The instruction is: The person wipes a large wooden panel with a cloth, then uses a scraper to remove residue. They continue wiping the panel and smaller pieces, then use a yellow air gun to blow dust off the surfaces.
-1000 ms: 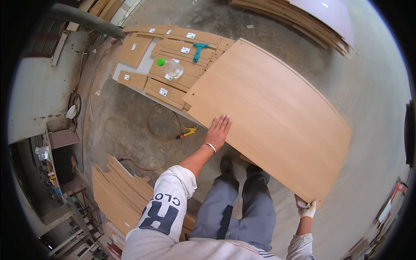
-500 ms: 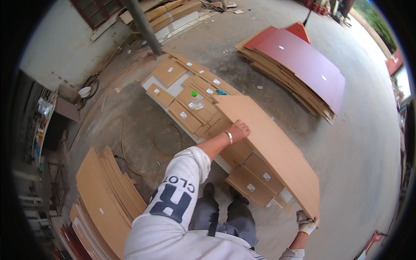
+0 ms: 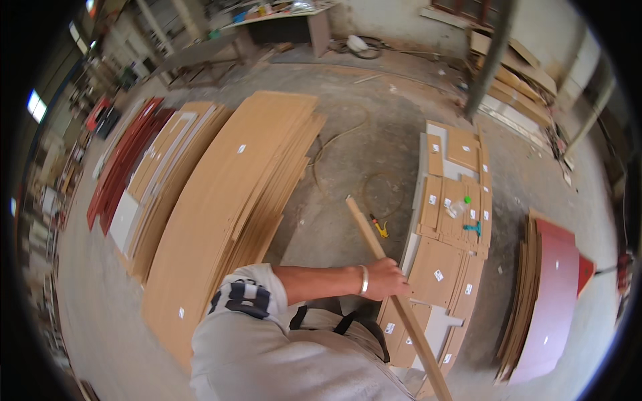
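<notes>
My left hand (image 3: pixel 388 279), with a bracelet at the wrist, is closed around a long light-brown wooden board (image 3: pixel 416 334). The board stands nearly edge-on, showing only as a narrow strip. Its far end points at the floor near a yellow air blow gun (image 3: pixel 380 228); its near end runs out at the lower edge. Beyond the hand, many labelled panels (image 3: pixel 438 271) lie on a long pile. On them rest a clear bottle with a green cap (image 3: pixel 458 208) and a teal tool (image 3: pixel 473 228). My right hand is out of view.
A stack of large brown boards (image 3: pixel 221 194) lies to my left, beside narrower panels and red boards (image 3: pixel 130 160). Reddish-purple boards (image 3: pixel 548 301) are stacked at the right. A hose (image 3: pixel 317 157) curls across the concrete floor. A grey post (image 3: pixel 493 60) stands at the back right.
My view has swung left. The board has gone from showing its broad face to nearly edge-on, still in my left hand. My gloved right hand has left the view.
</notes>
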`<state>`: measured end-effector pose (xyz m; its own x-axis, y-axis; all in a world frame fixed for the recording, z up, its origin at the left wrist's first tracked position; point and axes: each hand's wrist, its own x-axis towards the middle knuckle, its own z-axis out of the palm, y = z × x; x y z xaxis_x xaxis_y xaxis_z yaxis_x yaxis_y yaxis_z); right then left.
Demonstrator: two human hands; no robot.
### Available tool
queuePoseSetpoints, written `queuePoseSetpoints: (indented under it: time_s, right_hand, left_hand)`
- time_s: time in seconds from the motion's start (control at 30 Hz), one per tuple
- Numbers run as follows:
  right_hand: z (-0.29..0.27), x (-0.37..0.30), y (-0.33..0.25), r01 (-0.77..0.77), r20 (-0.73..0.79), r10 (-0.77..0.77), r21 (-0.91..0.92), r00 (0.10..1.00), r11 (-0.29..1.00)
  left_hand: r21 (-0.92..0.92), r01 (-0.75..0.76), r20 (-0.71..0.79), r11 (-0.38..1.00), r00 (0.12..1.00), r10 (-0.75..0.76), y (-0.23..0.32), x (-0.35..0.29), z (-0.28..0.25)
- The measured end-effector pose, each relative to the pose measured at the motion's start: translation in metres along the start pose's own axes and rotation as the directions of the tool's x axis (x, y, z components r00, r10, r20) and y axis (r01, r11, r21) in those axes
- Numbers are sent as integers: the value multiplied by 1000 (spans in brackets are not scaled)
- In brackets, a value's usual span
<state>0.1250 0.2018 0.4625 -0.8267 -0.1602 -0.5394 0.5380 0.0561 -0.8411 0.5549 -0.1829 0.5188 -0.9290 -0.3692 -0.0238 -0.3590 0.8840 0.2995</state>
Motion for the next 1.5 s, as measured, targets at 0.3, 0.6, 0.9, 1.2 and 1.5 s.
queuePoseSetpoints:
  time_s: [0.3,0.6,0.9,1.2,1.5]
  right_hand:
    - [259,-11,-21,172,604,-16,-200,796,965]
    - [558,-303,101,322,953,51,-151,299,935]
    - [660,-607,309,428,961,272,-267,49,864]
    - [665,-741,395,476,896,404,-279,-184,834]
    - [762,-679,435,99,748,636,-630,-191,770]
  left_hand:
    - [-33,692,-491,721,617,-615,116,-310,-44]
    - [-198,980,-602,19,-106,-791,235,-511,-38]
    - [-344,850,-528,-399,-526,-667,268,-672,-25]
    - [-423,692,-377,-585,-722,-580,255,-746,-1]
    - [-446,546,-399,-709,-830,-389,247,-807,1]
